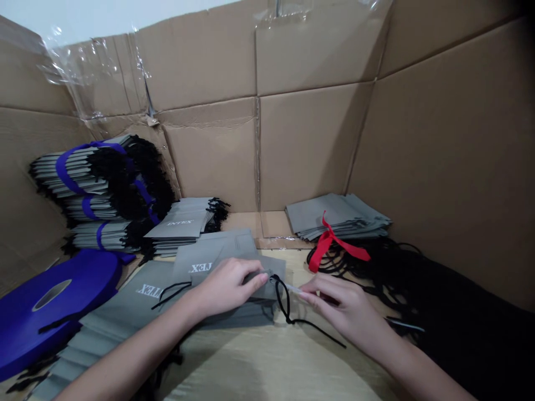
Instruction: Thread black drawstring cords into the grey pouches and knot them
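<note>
Left hand point(236, 284): grip pinching a pouch point(266, 292) over a stack point(251, 316) at mid-counter point(251, 362), well forward of the back edge. Cord point(288, 312): looped at the pouch's right end, tail lying rightward. Right hand point(340, 306): grip pinching a slim tool point(293, 289) directed at the loop.

Assessment: the left grip should hold the hem flat, close to the cord; the tool should travel in line with the hem, untwisted, with the tail clear.

Not verifiable: blue roll point(87, 278), cut off at left; pouch's left part, covered; tool's far tip, indistinct; cord pile point(451, 334), too dark to separate strands.
</note>
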`<state>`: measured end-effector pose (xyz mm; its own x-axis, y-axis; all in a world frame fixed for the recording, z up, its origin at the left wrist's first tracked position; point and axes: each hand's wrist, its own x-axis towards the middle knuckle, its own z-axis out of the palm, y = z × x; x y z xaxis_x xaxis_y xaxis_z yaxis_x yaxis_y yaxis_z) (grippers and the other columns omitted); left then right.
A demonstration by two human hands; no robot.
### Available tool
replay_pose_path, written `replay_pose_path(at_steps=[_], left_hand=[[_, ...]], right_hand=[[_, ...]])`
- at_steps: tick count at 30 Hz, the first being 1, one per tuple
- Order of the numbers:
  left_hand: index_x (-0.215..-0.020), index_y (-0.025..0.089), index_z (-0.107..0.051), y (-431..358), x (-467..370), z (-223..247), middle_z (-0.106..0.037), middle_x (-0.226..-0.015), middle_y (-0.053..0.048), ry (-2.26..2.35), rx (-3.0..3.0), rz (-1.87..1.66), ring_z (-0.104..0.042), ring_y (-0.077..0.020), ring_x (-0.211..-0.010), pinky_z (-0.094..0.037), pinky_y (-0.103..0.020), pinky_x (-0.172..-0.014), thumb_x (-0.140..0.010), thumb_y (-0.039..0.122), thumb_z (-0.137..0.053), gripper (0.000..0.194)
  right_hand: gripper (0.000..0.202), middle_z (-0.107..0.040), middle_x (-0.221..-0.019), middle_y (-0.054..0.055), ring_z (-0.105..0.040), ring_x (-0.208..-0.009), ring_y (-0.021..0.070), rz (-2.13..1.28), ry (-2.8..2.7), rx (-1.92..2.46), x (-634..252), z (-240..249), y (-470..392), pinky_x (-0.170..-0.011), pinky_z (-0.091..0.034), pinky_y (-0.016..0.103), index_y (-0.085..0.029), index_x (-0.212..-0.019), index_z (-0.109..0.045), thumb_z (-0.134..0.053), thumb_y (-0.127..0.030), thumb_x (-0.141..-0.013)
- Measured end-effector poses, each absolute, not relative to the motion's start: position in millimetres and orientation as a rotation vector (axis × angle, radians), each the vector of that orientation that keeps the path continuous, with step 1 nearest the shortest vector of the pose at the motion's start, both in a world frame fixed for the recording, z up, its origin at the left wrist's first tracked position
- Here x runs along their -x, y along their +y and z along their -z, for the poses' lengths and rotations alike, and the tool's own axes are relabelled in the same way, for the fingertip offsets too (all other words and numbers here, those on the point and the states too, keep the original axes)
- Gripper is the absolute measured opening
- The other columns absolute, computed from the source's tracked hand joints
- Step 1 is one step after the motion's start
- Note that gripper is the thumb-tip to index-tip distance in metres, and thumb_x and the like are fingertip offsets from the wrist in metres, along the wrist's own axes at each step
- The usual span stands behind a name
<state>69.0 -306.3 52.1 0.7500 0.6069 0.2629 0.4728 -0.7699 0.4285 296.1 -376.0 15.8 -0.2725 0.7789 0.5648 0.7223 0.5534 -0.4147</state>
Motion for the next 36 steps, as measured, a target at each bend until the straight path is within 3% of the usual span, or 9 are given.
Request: replay_pose_path(at_steps=[11, 22, 36], left_hand=[[-0.079, 0.018, -0.056, -307.1, -68.4, -51.7, -0.055, -0.066, 0.001, 0.773, -2.814, -0.628, -0.049, -0.0111, -0.060, -0.032, -0.021, -0.058, -0.093, 0.032, -0.037, 0.027], [-0.080, 0.018, -0.057, -303.5, -67.6, -49.6, -0.057, -0.068, 0.002, 0.738, -2.803, -0.643, -0.050, -0.0103, -0.060, -0.032, -0.019, -0.056, -0.093, 0.038, -0.035, 0.033], [-0.076, 0.018, -0.054, -310.4, -69.4, -48.5, -0.054, -0.064, 0.003, 0.781, -2.833, -0.718, -0.048, -0.0092, -0.058, -0.030, -0.019, -0.055, -0.093, 0.034, -0.037, 0.029]], right_hand=[[0.023, -0.060, -0.063, 0.002, -0.055, -0.058, 0.0145, -0.107, -2.029, 1.204, -296.4, -14.9, -375.3, -0.055, -0.041, 0.025, -0.020, -0.074, -0.063, -0.049, -0.031, -0.088], [0.022, -0.057, -0.065, 0.003, -0.053, -0.059, 0.0134, 0.038, -2.096, 1.131, -298.1, -17.7, -378.6, -0.054, -0.040, 0.023, -0.018, -0.077, -0.062, -0.046, -0.024, -0.090], [0.022, -0.057, -0.062, 0.001, -0.052, -0.057, 0.0129, -0.058, -2.073, 1.240, -292.2, -20.3, -381.8, -0.053, -0.038, 0.023, -0.017, -0.072, -0.062, -0.049, -0.026, -0.088]])
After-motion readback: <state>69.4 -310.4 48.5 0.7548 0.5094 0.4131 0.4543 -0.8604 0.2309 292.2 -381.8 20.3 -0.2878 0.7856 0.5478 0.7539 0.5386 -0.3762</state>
